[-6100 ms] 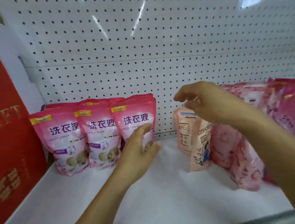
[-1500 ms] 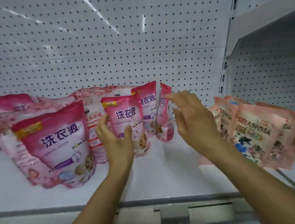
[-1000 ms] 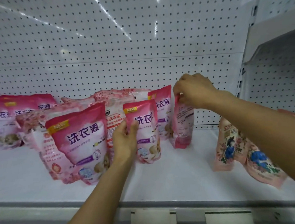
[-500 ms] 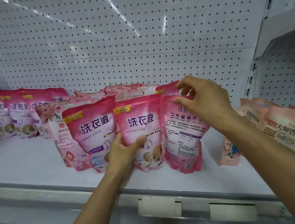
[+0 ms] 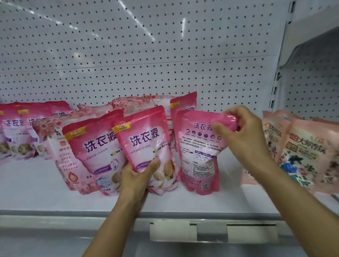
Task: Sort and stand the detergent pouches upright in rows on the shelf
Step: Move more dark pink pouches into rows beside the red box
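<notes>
My left hand [image 5: 136, 175] grips the lower part of a pink detergent pouch [image 5: 146, 141] that stands front-out on the white shelf [image 5: 31, 185]. My right hand [image 5: 240, 133] pinches the folded top corner of another pink pouch [image 5: 197, 158], which stands with its printed back facing me. A third pink pouch [image 5: 91, 147] leans just left of the held one. A pale rose-patterned pouch [image 5: 54, 145] stands behind it. More pink pouches [image 5: 15, 131] form a row at the far left.
Peach floral pouches [image 5: 305, 151] lean at the right end of the shelf. A white pegboard wall [image 5: 142, 51] backs the shelf. The shelf's grey front rail [image 5: 110, 220] carries price-label holders [image 5: 173, 231]. Another shelf bay [image 5: 317, 63] adjoins on the right.
My right hand has bent the top of the back-facing pouch over and slid it slightly right. My left hand keeps its hold on the front-facing pouch. The view has moved closer.
</notes>
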`<act>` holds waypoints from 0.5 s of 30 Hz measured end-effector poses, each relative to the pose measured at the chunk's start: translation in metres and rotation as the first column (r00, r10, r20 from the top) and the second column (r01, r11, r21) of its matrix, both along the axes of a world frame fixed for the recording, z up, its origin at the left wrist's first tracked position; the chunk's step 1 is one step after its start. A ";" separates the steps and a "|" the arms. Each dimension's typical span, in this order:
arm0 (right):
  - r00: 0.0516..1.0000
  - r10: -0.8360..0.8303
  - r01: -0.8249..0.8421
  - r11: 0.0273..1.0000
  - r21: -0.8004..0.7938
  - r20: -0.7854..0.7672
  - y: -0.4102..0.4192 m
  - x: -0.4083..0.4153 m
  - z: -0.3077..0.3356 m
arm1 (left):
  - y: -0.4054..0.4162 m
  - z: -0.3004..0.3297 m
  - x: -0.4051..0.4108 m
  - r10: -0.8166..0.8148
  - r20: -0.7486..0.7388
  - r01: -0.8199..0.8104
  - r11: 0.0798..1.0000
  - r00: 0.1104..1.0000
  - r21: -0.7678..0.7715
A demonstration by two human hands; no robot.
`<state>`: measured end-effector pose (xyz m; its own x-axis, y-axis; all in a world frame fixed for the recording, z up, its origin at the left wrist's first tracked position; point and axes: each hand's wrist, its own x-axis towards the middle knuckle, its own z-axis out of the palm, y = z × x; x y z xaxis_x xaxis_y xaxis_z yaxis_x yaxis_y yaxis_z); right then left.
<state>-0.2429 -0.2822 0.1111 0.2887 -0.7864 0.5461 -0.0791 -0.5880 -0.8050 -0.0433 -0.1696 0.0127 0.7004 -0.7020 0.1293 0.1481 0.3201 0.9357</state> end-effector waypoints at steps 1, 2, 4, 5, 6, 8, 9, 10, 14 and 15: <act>0.994 0.008 -0.014 0.999 -0.053 -0.112 -0.003 -0.002 0.013 | 0.001 0.000 0.000 -0.009 -0.002 0.009 1.000 1.000 0.001; 0.967 0.028 -0.052 0.995 -0.089 -0.254 -0.005 -0.003 0.027 | 0.002 0.000 0.000 -0.017 0.005 0.017 1.000 1.000 0.003; 0.851 0.025 -0.118 0.982 -0.145 -0.524 -0.006 -0.001 0.048 | 0.003 0.001 -0.001 -0.025 0.047 0.025 1.000 0.999 0.014; 0.788 -0.024 -0.123 0.973 -0.195 -0.615 -0.006 0.003 0.056 | 0.003 0.001 -0.003 -0.027 0.082 0.026 0.999 0.996 0.019; 0.736 -0.077 -0.119 0.963 -0.241 -0.672 -0.007 0.008 0.062 | 0.003 0.001 -0.004 -0.028 0.112 0.025 0.999 0.993 0.024; 0.709 -0.060 -0.111 0.974 -0.196 -0.702 -0.009 0.016 0.069 | 0.003 0.000 -0.006 -0.022 0.143 0.019 1.000 0.989 0.024; 0.734 0.017 -0.099 0.992 -0.082 -0.679 -0.010 0.019 0.072 | 0.002 -0.001 -0.005 -0.011 0.142 0.008 1.000 0.990 0.020; 0.776 0.100 -0.081 0.995 0.059 -0.623 -0.012 0.020 0.074 | 0.002 -0.002 -0.004 0.006 0.131 -0.008 1.000 0.991 0.013; 0.919 0.322 -0.170 0.844 0.509 -0.228 -0.015 0.019 0.077 | 0.003 -0.003 -0.001 0.047 0.108 -0.045 0.999 0.993 -0.018; 0.931 0.339 -0.212 0.807 0.551 -0.137 -0.012 0.021 0.075 | 0.003 -0.003 -0.001 0.049 0.108 -0.047 0.999 0.993 -0.022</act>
<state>-0.2220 -0.2945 0.1856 0.5982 -0.8010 -0.0237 -0.1883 -0.1118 -0.9757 -0.0442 -0.1666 0.0095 0.7145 -0.6643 0.2194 0.0299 0.3424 0.9391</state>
